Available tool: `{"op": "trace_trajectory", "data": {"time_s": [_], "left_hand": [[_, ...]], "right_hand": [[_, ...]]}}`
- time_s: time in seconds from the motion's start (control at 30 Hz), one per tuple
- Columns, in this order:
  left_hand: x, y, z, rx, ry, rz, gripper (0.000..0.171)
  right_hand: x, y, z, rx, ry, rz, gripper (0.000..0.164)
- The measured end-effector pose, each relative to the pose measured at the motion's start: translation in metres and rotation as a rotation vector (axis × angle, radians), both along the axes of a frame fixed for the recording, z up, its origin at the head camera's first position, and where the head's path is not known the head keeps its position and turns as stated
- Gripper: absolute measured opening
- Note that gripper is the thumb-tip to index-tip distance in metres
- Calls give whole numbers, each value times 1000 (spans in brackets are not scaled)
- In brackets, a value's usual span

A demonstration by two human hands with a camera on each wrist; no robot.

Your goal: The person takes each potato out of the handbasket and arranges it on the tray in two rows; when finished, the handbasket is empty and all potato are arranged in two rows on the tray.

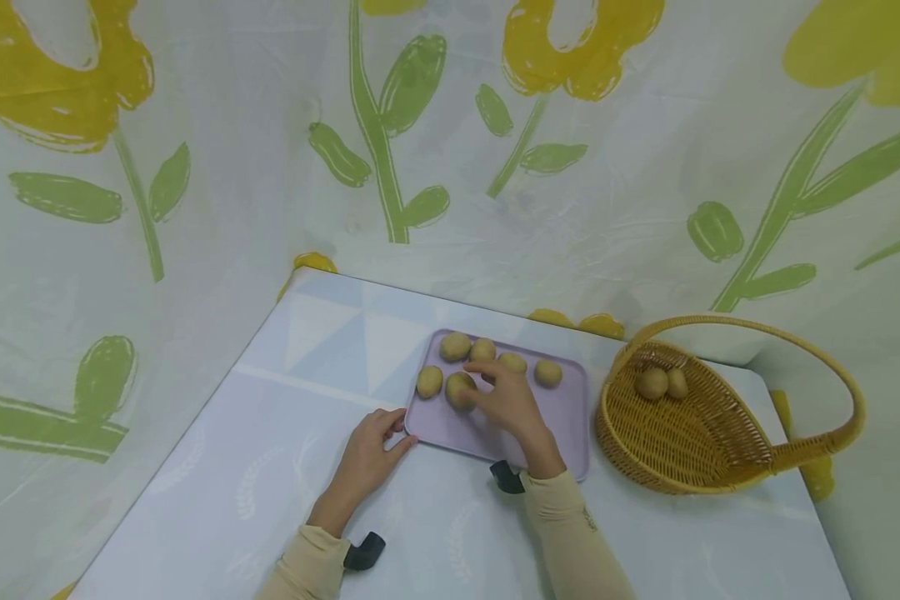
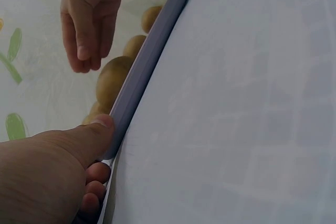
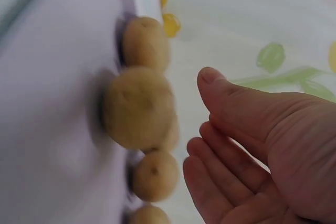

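Observation:
Several potatoes lie on a lilac tray (image 1: 438, 423), most of them towards its far side. My left hand (image 1: 367, 458) grips the tray's near left corner; in the left wrist view its thumb (image 2: 97, 129) lies on the rim and the other fingers curl below. Above the tray is my right hand (image 1: 506, 408), fingers loosely bent, beside a larger potato (image 1: 461, 391). A gap between that potato (image 3: 139, 107) and the right hand (image 3: 236, 156) shows in the right wrist view, with nothing between thumb and fingers.
A wicker basket (image 1: 660, 442) with a tall arched handle stands right of the tray and holds two potatoes (image 1: 660, 383). Flower-patterned cloth (image 1: 450, 217) hangs behind the table (image 1: 285, 467).

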State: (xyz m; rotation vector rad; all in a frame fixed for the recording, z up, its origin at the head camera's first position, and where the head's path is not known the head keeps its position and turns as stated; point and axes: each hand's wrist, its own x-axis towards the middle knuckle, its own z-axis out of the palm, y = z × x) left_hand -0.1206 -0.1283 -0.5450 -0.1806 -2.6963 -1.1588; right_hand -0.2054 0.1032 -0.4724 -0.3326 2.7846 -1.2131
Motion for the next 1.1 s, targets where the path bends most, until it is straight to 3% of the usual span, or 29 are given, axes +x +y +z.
{"op": "trace_trajectory", "data": {"time_s": [0.23, 0.43, 0.67, 0.9, 1.1], "left_hand": [[0, 0, -1, -3, -3, 0, 38], [0, 0, 0, 5, -14, 4, 40], [-1, -1, -1, -5, -15, 9, 39], [-1, 0, 1, 2, -36, 12, 39], [0, 1, 3, 15, -62, 13, 40]], "right_hand": [[5, 30, 16, -89, -19, -2, 45], [11, 59, 35, -84, 39, -21, 44], [24, 96, 61, -83, 42, -38, 41], [30, 138, 75, -28, 34, 20, 38], [28, 184, 73, -31, 62, 135, 34]]}}
